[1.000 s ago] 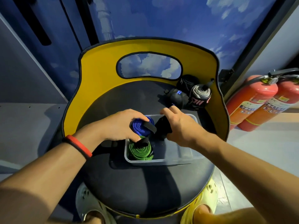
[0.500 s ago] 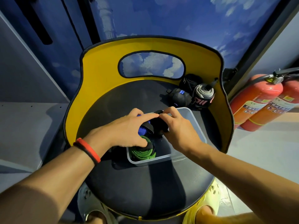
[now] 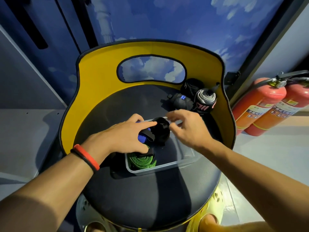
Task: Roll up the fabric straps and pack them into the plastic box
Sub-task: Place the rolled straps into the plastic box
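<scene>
A clear plastic box (image 3: 167, 166) sits on the black seat. A rolled green strap (image 3: 140, 160) lies in its near left corner. Behind it is a rolled blue strap (image 3: 142, 137), and a rolled black strap (image 3: 161, 132) sits beside that. My left hand (image 3: 123, 138) lies over the blue roll, its straight index finger pressing on top of the black roll. My right hand (image 3: 187, 129) hovers just right of the black roll with loosely bent fingers, blurred and holding nothing.
Three more rolled straps rest at the seat's back right: a black one with a blue tag (image 3: 181, 102), a grey one with pink lettering (image 3: 205, 101) and a black one (image 3: 192, 85). The chair's yellow backrest (image 3: 93, 91) curves round the seat. Two red fire extinguishers (image 3: 260, 104) stand at right.
My right hand set the black roll into the box next to the blue one and let go, lifting off to the right. My left hand slid its index finger onto the black roll.
</scene>
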{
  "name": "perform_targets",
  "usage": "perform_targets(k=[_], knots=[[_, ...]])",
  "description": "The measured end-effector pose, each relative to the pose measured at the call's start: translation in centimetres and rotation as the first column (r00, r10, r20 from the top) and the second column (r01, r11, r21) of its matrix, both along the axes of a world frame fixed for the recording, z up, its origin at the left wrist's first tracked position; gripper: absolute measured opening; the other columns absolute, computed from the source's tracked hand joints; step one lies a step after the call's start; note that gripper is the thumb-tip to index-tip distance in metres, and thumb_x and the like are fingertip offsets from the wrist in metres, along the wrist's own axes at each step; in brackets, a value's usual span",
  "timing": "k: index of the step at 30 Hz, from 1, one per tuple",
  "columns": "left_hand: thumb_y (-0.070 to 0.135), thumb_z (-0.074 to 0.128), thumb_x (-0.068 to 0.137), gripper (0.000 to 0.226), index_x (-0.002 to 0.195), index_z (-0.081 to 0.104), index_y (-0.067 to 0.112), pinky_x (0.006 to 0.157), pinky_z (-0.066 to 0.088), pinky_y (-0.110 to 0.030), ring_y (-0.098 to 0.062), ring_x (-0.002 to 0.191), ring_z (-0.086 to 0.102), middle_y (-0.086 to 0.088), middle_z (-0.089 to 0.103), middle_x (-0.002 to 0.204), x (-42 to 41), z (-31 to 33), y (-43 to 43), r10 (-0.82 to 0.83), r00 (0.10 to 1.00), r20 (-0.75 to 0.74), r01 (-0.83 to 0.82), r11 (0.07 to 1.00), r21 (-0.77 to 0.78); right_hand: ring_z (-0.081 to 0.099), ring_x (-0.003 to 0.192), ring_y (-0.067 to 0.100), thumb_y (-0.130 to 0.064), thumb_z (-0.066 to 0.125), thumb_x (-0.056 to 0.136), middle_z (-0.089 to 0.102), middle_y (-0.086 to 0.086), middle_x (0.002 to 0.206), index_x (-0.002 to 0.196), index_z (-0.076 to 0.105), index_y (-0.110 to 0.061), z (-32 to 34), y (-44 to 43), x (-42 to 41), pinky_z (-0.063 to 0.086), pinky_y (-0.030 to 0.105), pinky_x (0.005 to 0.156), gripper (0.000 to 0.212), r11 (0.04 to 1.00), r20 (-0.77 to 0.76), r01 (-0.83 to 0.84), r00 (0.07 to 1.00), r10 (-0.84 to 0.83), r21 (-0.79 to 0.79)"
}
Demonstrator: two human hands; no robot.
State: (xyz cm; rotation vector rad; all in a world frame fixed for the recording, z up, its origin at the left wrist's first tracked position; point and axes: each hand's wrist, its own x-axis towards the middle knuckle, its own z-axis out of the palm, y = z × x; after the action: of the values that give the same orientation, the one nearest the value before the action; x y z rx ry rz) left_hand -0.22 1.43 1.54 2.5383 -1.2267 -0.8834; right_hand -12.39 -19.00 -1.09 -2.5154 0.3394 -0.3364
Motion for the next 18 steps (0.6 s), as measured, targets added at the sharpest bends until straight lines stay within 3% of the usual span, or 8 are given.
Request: perform_targets(k=[2, 5, 7, 10, 13, 18], knots=[[0.041, 0.071, 0.078, 0.085, 0.148, 0.027, 0.061, 0.060, 0.037, -0.022, -0.009, 0.074, 0.056, 0.025, 0.025, 0.134, 0.0, -0.1, 0.2, 0.008, 1.000, -0.021, -0.008, 1.000, -0.008, 0.067, 0.096, 0.016, -0.033, 0.057, 0.090, 0.072, -0.003, 0.108, 0.114, 0.074, -0.023, 0.2, -1.4, 0.5, 0.058, 0.039, 0.085, 0.031, 0.989, 0.013, 0.117, 0.993, -0.117, -0.085], [0.040, 0.070, 0.079, 0.086, 0.148, 0.024, 0.062, 0.062, 0.037, -0.022, -0.006, 0.081, 0.052, 0.025, 0.021, 0.138, 0.0, -0.3, 0.3, -0.004, 0.999, -0.035, 0.003, 1.000, -0.020, 0.062, 0.108, 0.030, -0.026, 0.061, 0.095, 0.067, 0.010, 0.120, 0.116, 0.075, -0.014, -0.4, -3.6, 1.5, 0.054, 0.042, 0.090, 0.029, 0.961, -0.027, 0.214, 0.975, -0.222, -0.174], [0.041, 0.069, 0.077, 0.089, 0.149, 0.021, 0.062, 0.072, 0.041, -0.024, -0.007, 0.103, 0.051, 0.027, 0.016, 0.144, 0.0, -0.6, 0.3, -0.039, 0.999, -0.022, 0.038, 0.999, -0.030, 0.059, 0.110, 0.035, -0.024, 0.059, 0.096, 0.064, 0.014, 0.121, 0.112, 0.075, -0.008, -1.1, -4.5, 2.3, 0.051, 0.043, 0.093, 0.028, 0.964, -0.071, 0.196, 0.975, -0.211, -0.177], [0.042, 0.068, 0.074, 0.095, 0.151, 0.016, 0.060, 0.100, 0.046, -0.037, -0.011, 0.142, 0.027, 0.033, 0.007, 0.155, 0.2, -0.6, 0.2, -0.069, 0.997, -0.031, 0.068, 0.997, -0.042, 0.056, 0.118, 0.034, -0.022, 0.061, 0.096, 0.061, 0.013, 0.126, 0.123, 0.069, -0.006, -1.4, -5.1, 3.7, 0.045, 0.040, 0.098, 0.033, 0.981, -0.126, 0.159, 0.977, -0.173, -0.110], [0.041, 0.070, 0.073, 0.097, 0.151, 0.015, 0.061, 0.105, 0.043, -0.039, -0.009, 0.147, 0.019, 0.034, 0.005, 0.159, 0.4, -0.5, 0.2, -0.075, 0.996, -0.053, 0.072, 0.996, -0.047, 0.053, 0.125, 0.034, -0.024, 0.067, 0.090, 0.060, 0.013, 0.134, 0.135, 0.062, -0.014, -0.6, -5.7, 5.6, 0.042, 0.038, 0.103, 0.046, 0.973, -0.192, 0.203, 0.956, -0.222, -0.112], [0.041, 0.070, 0.071, 0.097, 0.150, 0.018, 0.062, 0.111, 0.039, -0.040, -0.006, 0.147, 0.017, 0.035, 0.007, 0.158, 0.9, -0.7, 0.3, -0.071, 0.994, -0.084, 0.065, 0.995, -0.075, 0.048, 0.118, 0.042, -0.033, 0.075, 0.082, 0.056, 0.020, 0.125, 0.130, 0.053, -0.009, -1.4, -5.8, 8.6, 0.043, 0.046, 0.094, 0.058, 0.909, -0.336, 0.212, 0.880, -0.337, -0.358]])
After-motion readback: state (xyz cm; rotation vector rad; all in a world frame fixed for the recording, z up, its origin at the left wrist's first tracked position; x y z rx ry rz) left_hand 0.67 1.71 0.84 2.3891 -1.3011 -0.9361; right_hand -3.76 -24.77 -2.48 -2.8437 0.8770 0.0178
